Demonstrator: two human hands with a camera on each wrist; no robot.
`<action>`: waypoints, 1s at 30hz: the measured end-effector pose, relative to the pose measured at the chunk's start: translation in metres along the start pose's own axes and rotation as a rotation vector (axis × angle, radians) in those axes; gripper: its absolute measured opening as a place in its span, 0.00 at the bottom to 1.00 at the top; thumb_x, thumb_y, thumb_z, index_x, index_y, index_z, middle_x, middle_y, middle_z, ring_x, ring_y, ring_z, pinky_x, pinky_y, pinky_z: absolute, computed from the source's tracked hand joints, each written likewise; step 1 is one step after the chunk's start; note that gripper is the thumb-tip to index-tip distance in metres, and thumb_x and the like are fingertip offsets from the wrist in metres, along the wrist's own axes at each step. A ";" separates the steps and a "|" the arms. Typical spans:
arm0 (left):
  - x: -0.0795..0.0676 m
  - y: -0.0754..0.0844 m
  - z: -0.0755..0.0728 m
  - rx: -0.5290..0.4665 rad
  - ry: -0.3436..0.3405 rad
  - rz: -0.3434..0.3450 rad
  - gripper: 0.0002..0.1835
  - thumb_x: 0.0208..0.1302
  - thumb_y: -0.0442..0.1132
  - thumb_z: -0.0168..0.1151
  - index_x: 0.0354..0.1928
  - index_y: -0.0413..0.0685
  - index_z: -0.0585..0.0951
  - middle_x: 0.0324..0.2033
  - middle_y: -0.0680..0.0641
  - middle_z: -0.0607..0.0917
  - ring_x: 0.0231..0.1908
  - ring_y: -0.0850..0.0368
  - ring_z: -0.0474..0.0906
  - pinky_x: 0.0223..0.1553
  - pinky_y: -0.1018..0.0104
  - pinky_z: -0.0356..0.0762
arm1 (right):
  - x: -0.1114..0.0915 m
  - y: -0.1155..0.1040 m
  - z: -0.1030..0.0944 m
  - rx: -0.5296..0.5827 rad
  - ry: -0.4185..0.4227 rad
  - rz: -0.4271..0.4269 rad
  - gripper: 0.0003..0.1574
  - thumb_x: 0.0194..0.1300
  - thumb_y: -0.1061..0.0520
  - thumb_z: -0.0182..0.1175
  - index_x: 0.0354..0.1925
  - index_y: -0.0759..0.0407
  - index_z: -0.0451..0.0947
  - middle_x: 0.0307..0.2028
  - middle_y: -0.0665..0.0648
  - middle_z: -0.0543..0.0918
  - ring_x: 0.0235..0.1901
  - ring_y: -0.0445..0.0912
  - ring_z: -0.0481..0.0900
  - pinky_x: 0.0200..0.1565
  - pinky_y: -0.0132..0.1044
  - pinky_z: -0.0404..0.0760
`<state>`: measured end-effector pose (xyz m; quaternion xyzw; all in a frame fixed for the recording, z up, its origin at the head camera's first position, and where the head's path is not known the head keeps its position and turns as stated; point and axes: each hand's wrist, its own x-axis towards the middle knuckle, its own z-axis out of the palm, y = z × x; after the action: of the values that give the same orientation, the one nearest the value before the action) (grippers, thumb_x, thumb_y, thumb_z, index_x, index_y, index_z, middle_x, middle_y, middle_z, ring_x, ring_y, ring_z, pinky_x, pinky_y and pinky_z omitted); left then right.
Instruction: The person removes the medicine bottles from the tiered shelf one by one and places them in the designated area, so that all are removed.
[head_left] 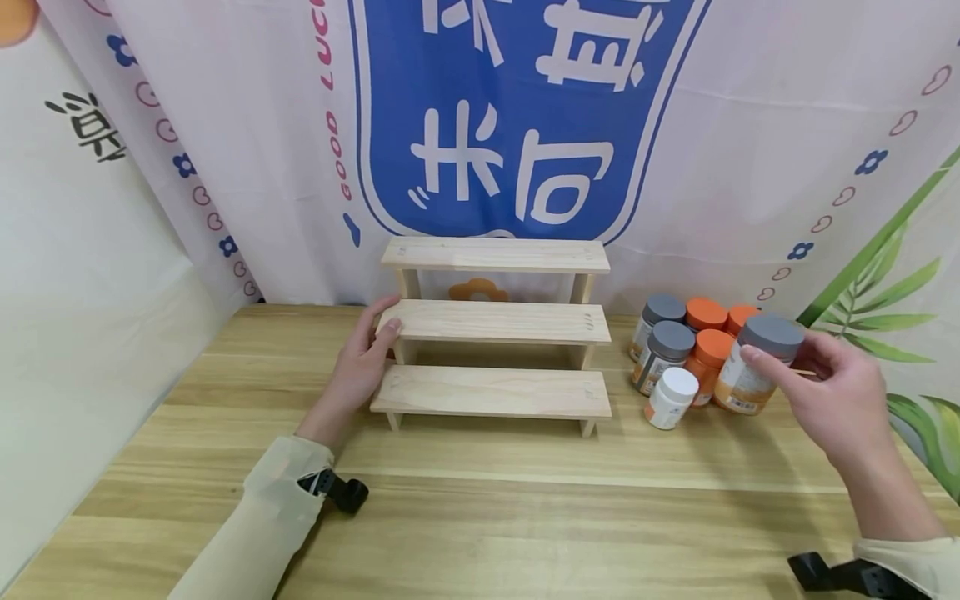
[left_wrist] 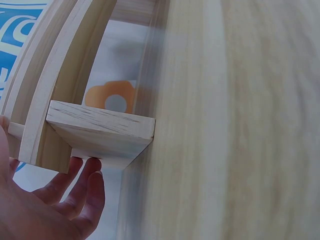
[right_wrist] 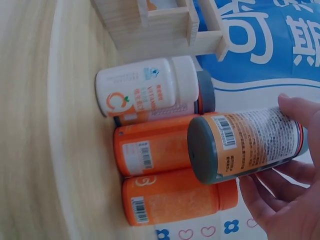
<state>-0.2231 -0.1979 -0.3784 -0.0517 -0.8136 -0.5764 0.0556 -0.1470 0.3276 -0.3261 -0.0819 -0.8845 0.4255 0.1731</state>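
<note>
A three-tier wooden display stand (head_left: 491,392) rests on the table against the cloth backdrop. My left hand (head_left: 362,358) grips the left end of its middle tier, thumb on top; in the left wrist view, the fingers (left_wrist: 92,195) curl beside the stand's leg. On the right, my right hand (head_left: 847,392) holds a grey-capped supplement bottle (head_left: 750,375) between thumb and fingers. The right wrist view shows this bottle (right_wrist: 250,145) raised off the table, its barcode label visible, beside the orange bottles (right_wrist: 170,195).
Grouped right of the stand are a small white bottle (head_left: 670,402), grey-capped bottles (head_left: 660,358) and orange bottles (head_left: 708,358). The wooden table (head_left: 525,517) ends at a printed cloth backdrop (head_left: 750,167). Black wrist camera mounts (head_left: 341,492) sit on both forearms.
</note>
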 end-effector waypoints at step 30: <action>0.001 -0.003 0.000 -0.012 -0.002 0.016 0.28 0.86 0.51 0.46 0.82 0.62 0.62 0.77 0.39 0.69 0.65 0.42 0.73 0.66 0.45 0.71 | 0.001 0.030 0.013 -0.234 -0.305 -0.081 0.48 0.63 0.35 0.75 0.65 0.67 0.75 0.61 0.73 0.81 0.40 0.13 0.67 0.36 0.17 0.74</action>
<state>-0.2242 -0.1990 -0.3808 -0.0590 -0.8097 -0.5808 0.0591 -0.1532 0.3369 -0.3571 -0.0003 -0.9464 0.3200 0.0435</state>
